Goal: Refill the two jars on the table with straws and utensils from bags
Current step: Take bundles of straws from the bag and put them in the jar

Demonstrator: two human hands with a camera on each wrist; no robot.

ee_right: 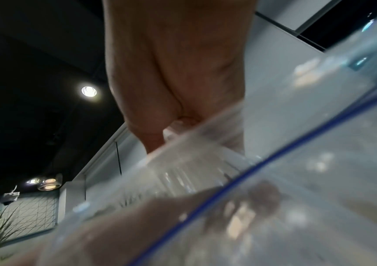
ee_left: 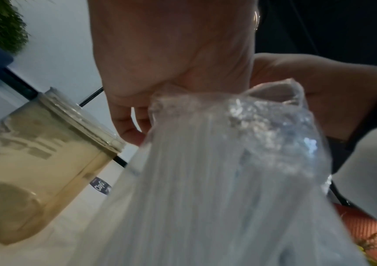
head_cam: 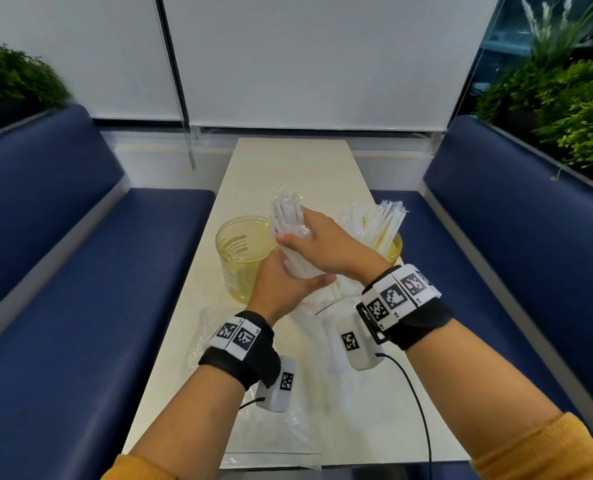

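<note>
A clear plastic bag of white utensils [head_cam: 288,220] is held upright over the table's middle. My left hand [head_cam: 284,282] grips its lower part from the left, thumb across the front. My right hand [head_cam: 317,242] grips it higher up, fingers wrapped round the crumpled plastic. In the left wrist view the bag [ee_left: 205,180] hangs down below my palm, beside the jar. An empty yellowish clear jar [head_cam: 243,258] [ee_left: 37,158] stands just left of the bag. A second jar [head_cam: 390,249], packed with wrapped straws [head_cam: 381,223], stands to the right, behind my right wrist.
The narrow white table [head_cam: 288,161] runs away from me between two blue benches [head_cam: 63,271] [head_cam: 496,237]. Empty clear bags [head_cam: 281,445] and some wrapped white pieces [head_cam: 333,344] lie near the front edge. A clear bag with a blue stripe [ee_right: 296,162] fills the right wrist view.
</note>
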